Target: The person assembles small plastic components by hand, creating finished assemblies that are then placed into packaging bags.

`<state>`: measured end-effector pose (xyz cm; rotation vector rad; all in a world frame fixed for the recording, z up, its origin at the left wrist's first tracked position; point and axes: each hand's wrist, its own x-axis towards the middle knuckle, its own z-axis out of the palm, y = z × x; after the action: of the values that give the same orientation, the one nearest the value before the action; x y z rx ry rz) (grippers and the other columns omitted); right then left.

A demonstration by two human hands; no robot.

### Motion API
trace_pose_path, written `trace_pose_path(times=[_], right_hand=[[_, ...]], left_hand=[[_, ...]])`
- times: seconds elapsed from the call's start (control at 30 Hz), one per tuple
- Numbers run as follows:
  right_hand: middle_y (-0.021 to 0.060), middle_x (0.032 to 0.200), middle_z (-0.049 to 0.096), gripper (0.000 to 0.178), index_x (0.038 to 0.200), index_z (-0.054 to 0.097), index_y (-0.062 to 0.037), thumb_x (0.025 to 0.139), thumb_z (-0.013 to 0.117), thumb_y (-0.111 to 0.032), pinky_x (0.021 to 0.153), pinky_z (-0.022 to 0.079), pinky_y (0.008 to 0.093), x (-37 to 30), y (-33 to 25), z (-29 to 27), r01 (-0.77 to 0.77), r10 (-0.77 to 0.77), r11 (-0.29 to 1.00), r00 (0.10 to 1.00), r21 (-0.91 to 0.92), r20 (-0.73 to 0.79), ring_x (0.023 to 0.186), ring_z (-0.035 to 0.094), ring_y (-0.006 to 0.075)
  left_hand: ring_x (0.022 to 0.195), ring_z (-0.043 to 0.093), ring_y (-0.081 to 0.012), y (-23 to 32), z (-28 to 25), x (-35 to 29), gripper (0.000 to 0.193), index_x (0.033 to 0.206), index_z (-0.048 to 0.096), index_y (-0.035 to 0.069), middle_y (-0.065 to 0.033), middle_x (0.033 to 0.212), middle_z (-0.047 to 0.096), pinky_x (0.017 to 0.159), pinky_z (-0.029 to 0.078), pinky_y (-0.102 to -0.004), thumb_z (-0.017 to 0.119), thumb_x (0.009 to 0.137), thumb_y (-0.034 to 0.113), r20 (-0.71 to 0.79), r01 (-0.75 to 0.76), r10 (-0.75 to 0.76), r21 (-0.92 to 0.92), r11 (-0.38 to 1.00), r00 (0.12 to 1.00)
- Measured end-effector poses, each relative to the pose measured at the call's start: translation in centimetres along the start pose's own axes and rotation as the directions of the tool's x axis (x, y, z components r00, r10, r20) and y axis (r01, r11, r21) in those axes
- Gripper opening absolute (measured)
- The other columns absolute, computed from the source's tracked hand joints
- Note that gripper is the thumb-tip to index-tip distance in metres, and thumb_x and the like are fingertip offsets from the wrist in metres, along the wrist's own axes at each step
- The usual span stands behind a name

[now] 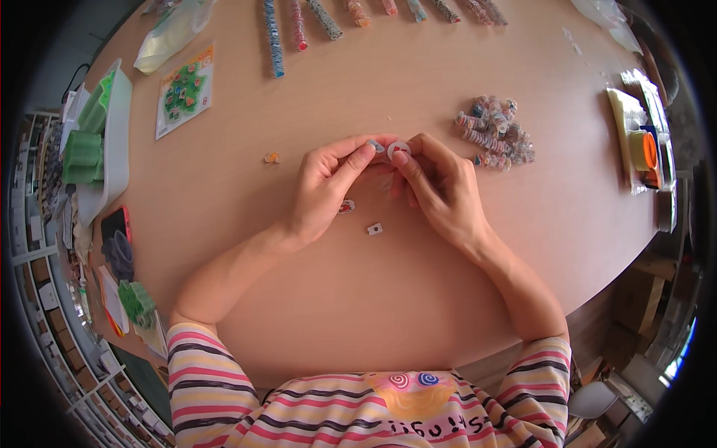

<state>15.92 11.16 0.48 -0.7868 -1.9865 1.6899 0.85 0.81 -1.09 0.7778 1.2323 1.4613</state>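
Both my hands are close together over the middle of the table, fingertips almost touching. Between thumb and forefinger, my left hand pinches a small bluish-grey piece. My right hand grips a small round white disc with a red print, its thumb lying on the lower edge. Below my left fingers lies a red-and-white flat piece. Nearer to me is a small white piece with a dark spot. A little orange-and-white piece rests left of my left hand.
Right of my hands is a heap of stacked-disc rolls; several similar rolls line the far edge. At left are a green-printed card, a white bin with green trays, and a phone. An orange tape roll stands at right.
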Motion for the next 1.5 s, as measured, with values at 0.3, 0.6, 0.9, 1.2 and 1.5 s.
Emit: trace_pose_path(times=[0.3, 0.6, 0.9, 1.2, 1.5], right_hand=[[0.0074, 0.065, 0.065, 0.018, 0.093, 0.059, 0.0014, 0.100, 0.058, -0.015, 0.054, 0.046, 0.0257, 0.2, 0.4, -0.2, 0.004, -0.002, 0.997, 1.000, 0.083, -0.017, 0.059, 0.060, 0.0088], [0.0102, 0.063, 0.063, 0.014, 0.089, 0.058, 0.0015, 0.097, 0.061, -0.010, 0.052, 0.045, 0.0278, 0.3, 0.1, -0.4, 0.011, -0.012, 0.996, 1.000, -0.083, -0.011, 0.054, 0.061, 0.0127], [0.0113, 0.065, 0.063, 0.010, 0.091, 0.060, 0.0011, 0.095, 0.062, -0.008, 0.053, 0.045, 0.0290, 0.5, 0.4, -0.7, 0.108, -0.105, 0.990, 0.994, -0.095, 0.036, 0.053, 0.060, 0.0151], [0.0048, 0.072, 0.065, 0.026, 0.109, 0.067, -0.0069, 0.084, 0.070, -0.002, 0.050, 0.048, 0.0332, 0.8, -0.6, -1.9, 0.535, -0.662, 0.547, 0.747, -0.643, 0.058, 0.058, 0.061, 0.0208], [-0.0012, 0.062, 0.057, 0.018, 0.099, 0.067, -0.0086, 0.082, 0.072, -0.005, 0.044, 0.042, 0.0303, 0.9, -0.5, -0.4, 0.571, -0.744, 0.384, 0.657, -0.726, 0.123, 0.051, 0.055, 0.0149]], left_hand=[[0.086, 0.063, -0.0017, 0.0, 0.8, 0.0, 0.036, 0.122, 0.066, 0.005, 0.0027, 0.088, 0.068, 0.047, 0.033, -0.0174, 0.046, 0.106, 0.030, -0.023, 0.053, -0.052, 0.058, 0.997, 0.998], [0.086, 0.065, -0.0118, 0.6, 1.4, -0.1, 0.034, 0.123, 0.062, -0.004, -0.0060, 0.097, 0.069, 0.083, 0.051, -0.0263, 0.044, 0.107, 0.019, 0.011, -0.065, 0.064, 0.108, 0.992, 0.998], [0.095, 0.066, -0.0136, 0.2, 1.0, 0.3, 0.034, 0.124, 0.061, -0.004, -0.0097, 0.105, 0.069, 0.088, 0.053, -0.0284, 0.043, 0.106, 0.019, 0.030, -0.038, 0.037, 0.022, 0.999, 0.999], [0.113, 0.063, -0.0194, -0.5, 0.3, 0.6, 0.030, 0.125, 0.059, -0.004, -0.0138, 0.120, 0.065, 0.104, 0.050, -0.0358, 0.050, 0.103, 0.014, 0.066, -0.032, 0.048, -0.224, 0.974, 0.997], [0.110, 0.064, -0.0165, -0.1, 0.0, 0.1, 0.030, 0.125, 0.060, -0.002, -0.0108, 0.117, 0.066, 0.102, 0.052, -0.0334, 0.059, 0.099, 0.013, 0.075, 0.031, -0.013, -0.251, 0.967, 0.997]])
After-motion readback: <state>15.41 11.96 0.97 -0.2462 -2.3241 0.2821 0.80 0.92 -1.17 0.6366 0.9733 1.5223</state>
